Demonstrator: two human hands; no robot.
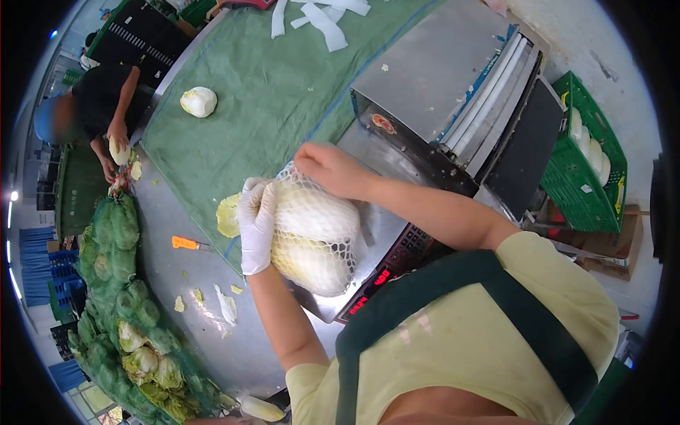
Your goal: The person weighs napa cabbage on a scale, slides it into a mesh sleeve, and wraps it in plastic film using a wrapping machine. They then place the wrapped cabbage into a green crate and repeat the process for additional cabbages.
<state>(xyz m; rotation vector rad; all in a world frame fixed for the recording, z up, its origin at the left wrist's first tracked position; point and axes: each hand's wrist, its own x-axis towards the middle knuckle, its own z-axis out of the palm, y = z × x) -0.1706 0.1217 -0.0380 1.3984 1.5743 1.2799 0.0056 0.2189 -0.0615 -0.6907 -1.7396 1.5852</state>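
Two pale napa cabbages (312,212) lie side by side inside a white foam net (336,258), on a scale with a red lit display (372,287). My left hand (256,223), in a white glove, grips the net's edge at the cabbages' left end, fingers closed. My bare right hand (331,168) pinches the net's upper edge with bent fingers. Just left of the glove, a loose yellowish cabbage leaf (228,215) rests on the green cloth's edge.
One trimmed cabbage (199,102) sits on the green cloth (248,92). An orange-handled knife (185,243) lies on the metal table. Green net sacks of cabbages (117,241) line the left edge. A wrapping machine (439,78) and green crate (591,156) stand right. A co-worker (106,99) handles a cabbage.
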